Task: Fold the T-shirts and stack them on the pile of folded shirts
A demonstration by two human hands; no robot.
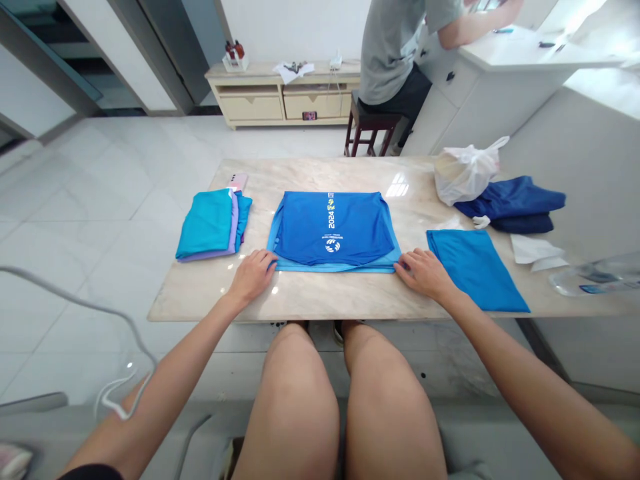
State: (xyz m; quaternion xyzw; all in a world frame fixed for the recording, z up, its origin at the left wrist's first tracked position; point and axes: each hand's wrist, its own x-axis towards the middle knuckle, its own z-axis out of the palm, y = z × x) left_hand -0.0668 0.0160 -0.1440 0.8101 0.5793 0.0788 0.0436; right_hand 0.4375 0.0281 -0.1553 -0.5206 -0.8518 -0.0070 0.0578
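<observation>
Overhead, a pale marble table stands on a white tiled floor, with a low cream sideboard against the far wall and another person seated on a dark stool at a white counter. A folded blue shirt lies flat at the table's middle. The left hand rests open with fingers touching its near left corner; the right hand, also open and flat, touches the near right corner. A folded teal stack sits left, a blue cloth right.
</observation>
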